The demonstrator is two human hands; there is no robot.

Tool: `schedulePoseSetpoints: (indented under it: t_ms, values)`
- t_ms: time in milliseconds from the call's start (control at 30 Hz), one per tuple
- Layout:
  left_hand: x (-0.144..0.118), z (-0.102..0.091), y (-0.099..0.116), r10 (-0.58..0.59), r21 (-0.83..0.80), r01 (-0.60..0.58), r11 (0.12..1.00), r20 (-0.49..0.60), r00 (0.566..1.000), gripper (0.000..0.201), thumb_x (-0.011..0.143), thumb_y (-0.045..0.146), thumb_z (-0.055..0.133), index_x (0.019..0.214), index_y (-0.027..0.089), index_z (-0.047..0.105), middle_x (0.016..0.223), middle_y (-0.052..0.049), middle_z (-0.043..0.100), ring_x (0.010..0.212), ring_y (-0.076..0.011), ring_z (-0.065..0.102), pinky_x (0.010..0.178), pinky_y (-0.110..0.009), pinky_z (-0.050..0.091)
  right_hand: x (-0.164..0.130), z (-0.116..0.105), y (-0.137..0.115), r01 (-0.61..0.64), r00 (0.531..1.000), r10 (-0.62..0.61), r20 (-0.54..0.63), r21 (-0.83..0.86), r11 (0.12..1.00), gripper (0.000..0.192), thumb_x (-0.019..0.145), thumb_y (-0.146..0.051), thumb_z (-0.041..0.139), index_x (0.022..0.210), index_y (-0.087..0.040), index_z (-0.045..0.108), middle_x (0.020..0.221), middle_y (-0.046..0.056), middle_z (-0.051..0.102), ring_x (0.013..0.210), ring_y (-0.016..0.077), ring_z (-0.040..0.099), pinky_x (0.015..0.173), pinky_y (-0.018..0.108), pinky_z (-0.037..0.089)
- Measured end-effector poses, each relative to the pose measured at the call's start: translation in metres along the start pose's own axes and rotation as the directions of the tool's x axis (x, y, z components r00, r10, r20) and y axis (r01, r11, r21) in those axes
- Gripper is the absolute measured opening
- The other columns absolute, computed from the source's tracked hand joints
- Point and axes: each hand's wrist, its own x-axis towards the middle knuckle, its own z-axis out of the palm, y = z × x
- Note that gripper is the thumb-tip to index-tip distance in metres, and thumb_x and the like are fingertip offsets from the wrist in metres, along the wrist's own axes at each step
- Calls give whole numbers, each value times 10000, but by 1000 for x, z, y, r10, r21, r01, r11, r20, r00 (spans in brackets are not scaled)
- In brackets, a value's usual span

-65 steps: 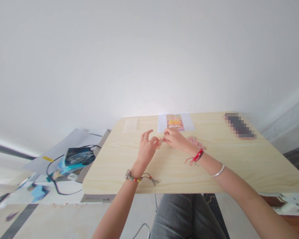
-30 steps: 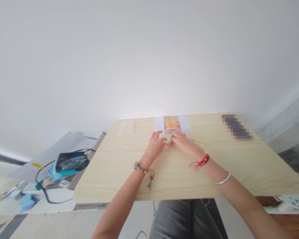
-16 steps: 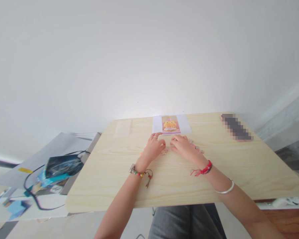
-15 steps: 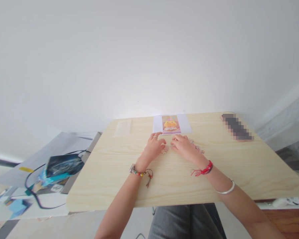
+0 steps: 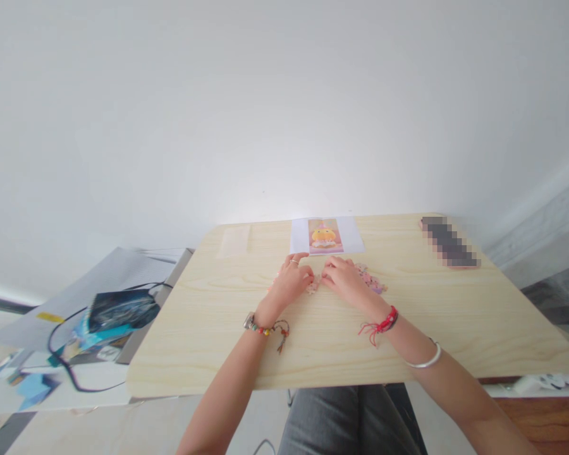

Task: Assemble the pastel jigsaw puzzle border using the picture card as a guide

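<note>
My left hand rests low over the wooden table, forefinger stretched out and thumb apart from it. Beside its thumb lie small pinkish pieces that look like jigsaw puzzle pieces. My right hand is just right of them, its fingers curled down and together; whatever is in the fingertips is hidden. A pile of pink and purple pieces spreads out to the right of that hand, partly covered by it. More pieces peek out left of my left hand. Behind both hands lies a white sheet with a printed picture of a yellow figure.
The light wooden table backs onto a white wall. A clear flat sheet lies at its back left, a blurred-out phone-like object at its back right. Left of the table, a dark pouch and a cable sit on a lower surface.
My right hand has shifted slightly left, toward my left hand, showing more of the pile beside it. My left hand has hardly moved.
</note>
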Motion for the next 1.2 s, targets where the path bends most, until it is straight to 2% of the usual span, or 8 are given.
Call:
schedulePoseSetpoints:
  t_ms: [167,400,567,667,833,1000,1200]
  values:
    - [0,1,-3,24,10,-24,1000,-17,1000,66,734,122,614,743,177,651,1214,-112,463,1136,-274,405,955,-464,395,0,3,2,42,999,-42,7,9,999,156,825,-157,551,681,-161,611,833,45,558,798,163,493,723,308,321]
    - [0,-3,-2,134,6,-135,991,-161,978,40,799,171,567,793,174,606,1207,-108,464,1149,-247,408,950,-466,405,3,-6,-2,20,996,-22,-86,-28,999,163,845,-148,509,737,-159,630,829,57,582,833,187,502,781,339,346]
    - [-1,-8,-3,169,-32,-178,983,-196,966,42,774,178,603,811,198,601,1230,-84,451,1174,-239,393,945,-459,415,3,-5,2,2,983,2,-186,20,1000,218,870,-179,464,736,-179,635,843,54,598,812,177,509,788,333,368]
    - [-2,-13,-4,172,-40,-186,982,-237,956,45,778,172,596,810,202,602,1236,-78,454,1169,-236,398,922,-453,434,4,-5,3,12,975,2,-221,64,998,216,878,-213,459,760,-186,638,874,54,599,799,166,513,786,324,375]
    - [-7,-30,-12,157,-18,-168,986,-271,950,47,779,167,587,786,201,619,1251,-79,446,1166,-246,387,894,-437,452,18,-7,-6,79,967,-59,-246,72,994,192,869,-221,478,775,-183,641,906,65,586,885,184,497,801,316,356]
    - [-15,-47,-37,110,51,-102,993,-198,974,67,732,143,627,726,207,646,1207,-70,473,1155,-257,398,941,-464,412,48,4,-21,145,981,-138,-134,41,989,217,871,-181,467,736,-184,636,831,42,563,804,163,474,757,307,328]
    - [-23,-45,-62,8,79,-1,997,-96,995,84,689,131,647,702,212,669,1191,-69,494,1139,-262,432,957,-458,396,68,22,-29,245,969,-244,44,-14,969,162,829,-198,555,710,-166,660,869,57,561,829,170,469,748,312,299]
